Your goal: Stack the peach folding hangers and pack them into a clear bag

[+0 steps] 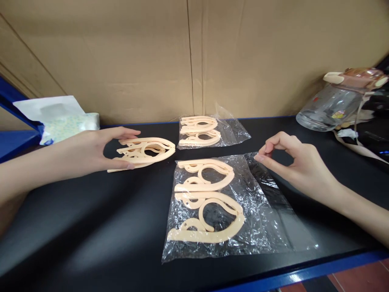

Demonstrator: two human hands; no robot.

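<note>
Head cam: near clear plastic bag (255,219) lies flat on black tabletop (91,243) w/ 2 peach folding hangers (206,187) inside, folded, one above the other, toward its L side; R part of bag is just film. Rear clear bag (232,129), smaller in view, also w/ folded hangers (197,142) in it, L end. L hand (91,150) has loose folded hangers (152,160) clasped btwn thumb & fingers, L of both bags; stacked, exact no. can't tell, rear ends partly hidden by the hand. R hand (306,166): thumb & index pinching near bag's far R edge. Around: clear water bottle (334,105) w/ brownish lid, back R, past R hand; tissue pack (67,125), back L, partly behind L forearm; cardboard (121,61) closes off the back.
</note>
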